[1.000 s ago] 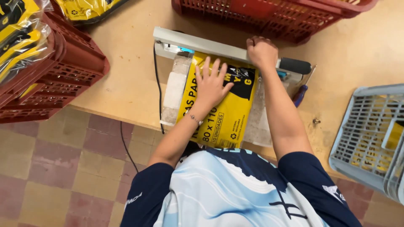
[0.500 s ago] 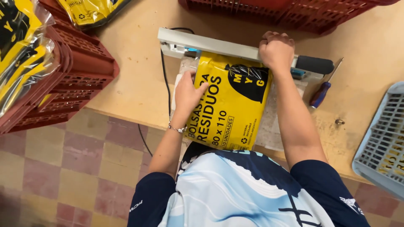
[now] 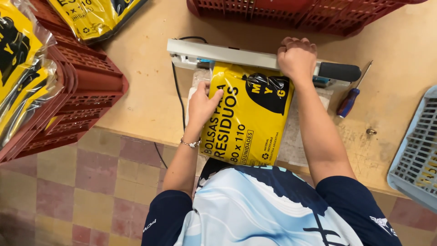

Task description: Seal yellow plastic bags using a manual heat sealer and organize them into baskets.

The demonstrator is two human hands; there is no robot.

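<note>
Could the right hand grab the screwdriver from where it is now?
Probably yes. The screwdriver lies bare on the table, just beside the right hand, with nothing between them. The hand, now pressing the sealer bar, would have to let go first.

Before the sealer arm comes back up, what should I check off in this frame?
1. Right hand pressing the sealer arm down: ok.
2. Left hand flat on the yellow packet, steadying its edge: ok.
3. Packet's top edge tucked under the arm: ok.
4. Left fingers clear of the sealing bar: ok, they lie below it.
5. Seal formed: cannot tell, hidden by the arm.
6. Screwdriver apart from the packet: ok.
</note>
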